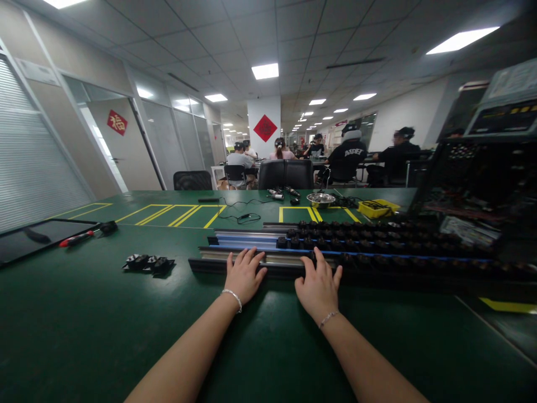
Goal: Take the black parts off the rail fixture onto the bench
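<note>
Several long channel rails [245, 242] lie side by side across the green table, with small black parts [364, 260] lined up along their right side. My left hand [246, 276] rests on the nearest rail [277, 268] near its left end, fingers spread. Further right, my right hand [319, 282] lies over the same rail, its fingers also spread and the tips near the first black parts. Whether the fingertips press on a part there is hidden. A small cluster of loose black parts [149, 264] sits on the table left of the rails.
A red-handled screwdriver [78, 239] lies beside a dark flat panel [37, 239] at left. Behind the rails are cables [247, 216], a metal bowl [320, 199] and a yellow tray [377, 208]. Stacked equipment [465, 168] stands at right. Several people sit beyond the table.
</note>
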Motion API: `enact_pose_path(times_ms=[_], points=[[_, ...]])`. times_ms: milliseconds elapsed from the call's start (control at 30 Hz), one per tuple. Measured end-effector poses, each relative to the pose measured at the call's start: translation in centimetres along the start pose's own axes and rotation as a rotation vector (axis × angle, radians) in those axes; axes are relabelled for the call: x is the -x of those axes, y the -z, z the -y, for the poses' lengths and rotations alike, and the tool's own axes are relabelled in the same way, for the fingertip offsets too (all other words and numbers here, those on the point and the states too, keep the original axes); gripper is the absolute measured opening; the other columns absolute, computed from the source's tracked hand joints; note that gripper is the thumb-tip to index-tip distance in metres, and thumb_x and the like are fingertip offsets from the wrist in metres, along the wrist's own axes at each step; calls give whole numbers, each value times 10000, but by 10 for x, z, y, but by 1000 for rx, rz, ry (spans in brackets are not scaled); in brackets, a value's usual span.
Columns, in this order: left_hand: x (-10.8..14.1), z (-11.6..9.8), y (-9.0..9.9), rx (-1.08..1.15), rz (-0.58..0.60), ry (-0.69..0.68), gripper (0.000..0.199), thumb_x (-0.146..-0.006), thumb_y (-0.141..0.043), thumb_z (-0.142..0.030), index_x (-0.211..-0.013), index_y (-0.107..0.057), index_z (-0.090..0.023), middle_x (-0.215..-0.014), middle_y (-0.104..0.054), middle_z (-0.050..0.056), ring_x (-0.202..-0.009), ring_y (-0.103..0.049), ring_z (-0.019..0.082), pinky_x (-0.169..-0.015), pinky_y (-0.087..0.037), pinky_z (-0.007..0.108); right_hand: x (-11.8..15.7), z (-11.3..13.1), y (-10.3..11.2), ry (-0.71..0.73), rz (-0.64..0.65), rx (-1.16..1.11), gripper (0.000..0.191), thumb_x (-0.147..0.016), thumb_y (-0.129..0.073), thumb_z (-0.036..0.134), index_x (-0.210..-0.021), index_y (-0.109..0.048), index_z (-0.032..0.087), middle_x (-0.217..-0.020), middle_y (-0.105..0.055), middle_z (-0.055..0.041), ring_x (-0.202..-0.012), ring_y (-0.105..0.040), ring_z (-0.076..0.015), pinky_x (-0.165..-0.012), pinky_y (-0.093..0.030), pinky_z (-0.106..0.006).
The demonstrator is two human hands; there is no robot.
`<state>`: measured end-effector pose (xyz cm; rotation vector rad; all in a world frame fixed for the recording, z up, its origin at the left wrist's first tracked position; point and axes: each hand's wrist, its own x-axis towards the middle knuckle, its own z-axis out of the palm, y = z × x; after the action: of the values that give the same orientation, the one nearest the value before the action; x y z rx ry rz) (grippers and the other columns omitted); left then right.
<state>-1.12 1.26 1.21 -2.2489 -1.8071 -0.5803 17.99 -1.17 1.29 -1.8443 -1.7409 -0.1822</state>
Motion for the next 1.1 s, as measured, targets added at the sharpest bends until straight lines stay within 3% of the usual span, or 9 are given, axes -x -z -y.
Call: enact_pose_path(times_ms=[533, 1100], points=[[1, -1, 0, -38, -1, 4, 432, -884, -345, -471, -1287, -452, -357, -1413, -410, -13, -1301, -319, 235, -1068, -162, 540, 2, 3, -1, 52, 4, -8, 483, -730, -442, 178, -1207, -517, 188, -1430, -307, -126, -1213, -410, -260, -1073, -70, -540], [1, -1, 1, -21, -4, 2, 431, -884, -341, -471, -1282, -456, -352, -1413, -409, -13, -1301, -319, 231, -1068, -158, 541, 3, 2, -3, 77, -25, -31, 475, -722, -447, 175, -1190, -528, 188, -1379, -391, -118, -1268, -338, -257, -1074, -77, -535]])
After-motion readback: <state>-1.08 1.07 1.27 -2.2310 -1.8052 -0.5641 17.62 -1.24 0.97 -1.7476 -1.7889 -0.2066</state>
